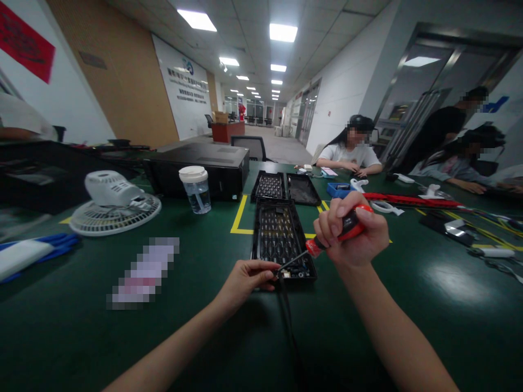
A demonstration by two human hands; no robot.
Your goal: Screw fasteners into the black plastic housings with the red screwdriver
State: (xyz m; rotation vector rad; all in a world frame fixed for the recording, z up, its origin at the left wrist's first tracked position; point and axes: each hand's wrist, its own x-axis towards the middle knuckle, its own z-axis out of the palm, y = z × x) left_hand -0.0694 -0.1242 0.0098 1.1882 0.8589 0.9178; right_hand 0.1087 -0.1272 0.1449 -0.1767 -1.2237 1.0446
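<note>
While my right hand (352, 231) grips the screwdriver (333, 237) slanted down so its tip meets the tray (281, 237) near edge, my left hand (249, 277) pinches that edge to keep it steady.

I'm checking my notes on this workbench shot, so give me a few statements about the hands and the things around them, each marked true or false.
1. The right hand grips a red-handled screwdriver. True.
2. The screwdriver tip points at the near end of the black open device. True.
3. The left hand rests on the white fan. False: it pinches at the near edge of the device, far from the fan.
4. The clear cup lies tipped on its side. False: it stands upright, lid on.
5. A black cable runs from the device toward the camera. True.
</note>
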